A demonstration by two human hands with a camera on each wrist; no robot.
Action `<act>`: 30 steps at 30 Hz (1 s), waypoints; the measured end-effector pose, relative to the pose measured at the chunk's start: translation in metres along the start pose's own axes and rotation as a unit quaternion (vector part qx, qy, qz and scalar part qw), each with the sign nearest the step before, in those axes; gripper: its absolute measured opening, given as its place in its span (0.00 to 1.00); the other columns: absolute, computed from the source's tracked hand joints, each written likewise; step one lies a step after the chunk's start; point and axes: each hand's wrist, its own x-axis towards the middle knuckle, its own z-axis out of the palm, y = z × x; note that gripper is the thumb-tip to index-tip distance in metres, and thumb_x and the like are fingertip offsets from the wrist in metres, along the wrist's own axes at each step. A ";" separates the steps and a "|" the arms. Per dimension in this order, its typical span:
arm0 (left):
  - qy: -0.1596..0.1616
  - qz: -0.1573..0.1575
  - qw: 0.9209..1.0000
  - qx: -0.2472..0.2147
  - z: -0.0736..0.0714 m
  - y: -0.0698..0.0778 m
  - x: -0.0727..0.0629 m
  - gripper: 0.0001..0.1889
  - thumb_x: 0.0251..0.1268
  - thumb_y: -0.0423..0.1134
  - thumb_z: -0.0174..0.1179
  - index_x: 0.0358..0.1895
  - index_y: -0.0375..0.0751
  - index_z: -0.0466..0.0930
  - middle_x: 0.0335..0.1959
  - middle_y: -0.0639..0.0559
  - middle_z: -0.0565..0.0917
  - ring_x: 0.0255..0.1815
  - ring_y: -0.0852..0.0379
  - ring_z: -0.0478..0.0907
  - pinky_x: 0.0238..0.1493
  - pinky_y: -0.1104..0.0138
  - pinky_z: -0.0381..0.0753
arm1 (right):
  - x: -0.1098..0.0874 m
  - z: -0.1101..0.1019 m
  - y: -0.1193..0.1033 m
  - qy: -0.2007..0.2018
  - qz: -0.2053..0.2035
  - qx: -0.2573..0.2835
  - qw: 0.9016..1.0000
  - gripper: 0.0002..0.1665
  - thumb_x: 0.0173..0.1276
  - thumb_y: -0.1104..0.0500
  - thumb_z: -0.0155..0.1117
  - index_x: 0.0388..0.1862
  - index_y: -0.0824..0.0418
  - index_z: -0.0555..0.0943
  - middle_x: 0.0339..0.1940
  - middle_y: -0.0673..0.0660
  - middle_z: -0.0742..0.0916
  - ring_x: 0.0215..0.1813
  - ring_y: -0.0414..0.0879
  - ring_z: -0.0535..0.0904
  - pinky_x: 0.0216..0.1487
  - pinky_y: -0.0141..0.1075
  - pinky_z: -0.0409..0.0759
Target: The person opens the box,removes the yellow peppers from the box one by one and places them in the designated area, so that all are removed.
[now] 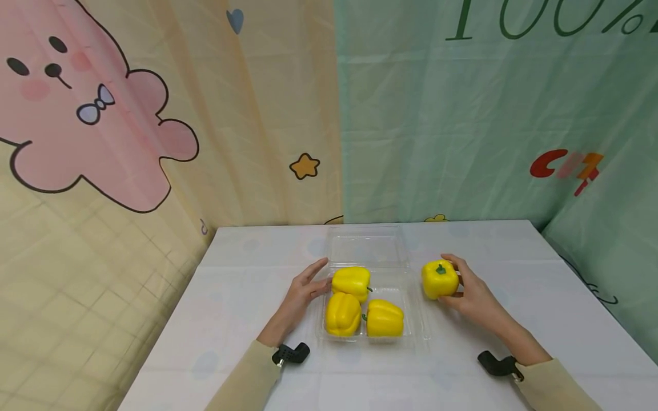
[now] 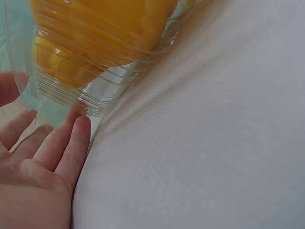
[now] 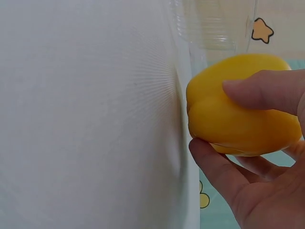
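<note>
A clear plastic clamshell container (image 1: 393,286) lies on the table with its lid (image 1: 367,248) folded back. In its base sit a yellow bell pepper at the back left (image 1: 349,281), another yellow bell pepper at the front left (image 1: 343,314) and a third yellow bell pepper at the front right (image 1: 385,318). My left hand (image 1: 303,292) touches the container's left side, its fingers (image 2: 78,138) fairly straight against the ribbed wall. To the right of the container, my right hand (image 1: 475,297) grips a fourth yellow bell pepper (image 3: 238,114) between thumb and fingers, stem upward.
A white cloth covers the table (image 1: 257,251). Printed curtains (image 1: 437,131) hang behind it and along both sides. Each wrist wears a black camera mount, one on the left (image 1: 291,354) and one on the right (image 1: 497,363).
</note>
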 end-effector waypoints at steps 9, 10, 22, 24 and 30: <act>-0.002 -0.001 1.000 0.001 0.000 0.002 0.000 0.28 0.76 0.37 0.54 0.77 0.51 0.63 0.78 0.56 0.61 0.67 0.48 0.74 0.64 0.62 0.75 | -0.001 -0.001 0.006 -0.014 0.012 0.011 1.000 0.56 0.58 0.68 0.75 0.79 0.54 0.53 0.69 0.67 0.69 0.65 0.67 0.72 0.55 0.50 0.81; -0.002 -0.001 1.000 0.002 0.000 0.002 0.000 0.28 0.76 0.37 0.54 0.77 0.51 0.63 0.78 0.56 0.61 0.67 0.48 0.74 0.64 0.62 0.75 | 0.000 -0.002 0.006 -0.014 0.014 0.013 1.000 0.57 0.58 0.68 0.76 0.79 0.54 0.53 0.69 0.67 0.69 0.65 0.68 0.72 0.55 0.51 0.81; 0.001 -0.002 1.000 -0.001 0.001 0.001 -0.001 0.28 0.76 0.38 0.55 0.77 0.50 0.63 0.78 0.55 0.60 0.67 0.48 0.74 0.64 0.62 0.75 | 0.001 -0.004 0.013 -0.020 0.026 0.036 0.999 0.63 0.57 0.62 0.79 0.82 0.51 0.49 0.64 0.66 0.75 0.59 0.60 0.77 0.54 0.35 0.80; -0.001 -0.002 1.000 -0.001 0.000 0.001 -0.001 0.29 0.76 0.38 0.55 0.77 0.50 0.63 0.78 0.54 0.60 0.67 0.47 0.74 0.64 0.62 0.75 | 0.001 -0.004 0.013 -0.021 0.024 0.035 0.999 0.62 0.57 0.61 0.80 0.82 0.51 0.50 0.62 0.65 0.76 0.58 0.58 0.77 0.52 0.28 0.78; -0.001 -0.002 1.000 0.000 0.000 0.001 -0.001 0.29 0.76 0.39 0.55 0.77 0.50 0.63 0.78 0.55 0.60 0.67 0.48 0.74 0.64 0.62 0.75 | 0.002 -0.001 0.014 -0.025 0.028 0.016 0.999 0.61 0.55 0.60 0.81 0.80 0.53 0.53 0.61 0.64 0.77 0.56 0.56 0.76 0.53 0.42 0.79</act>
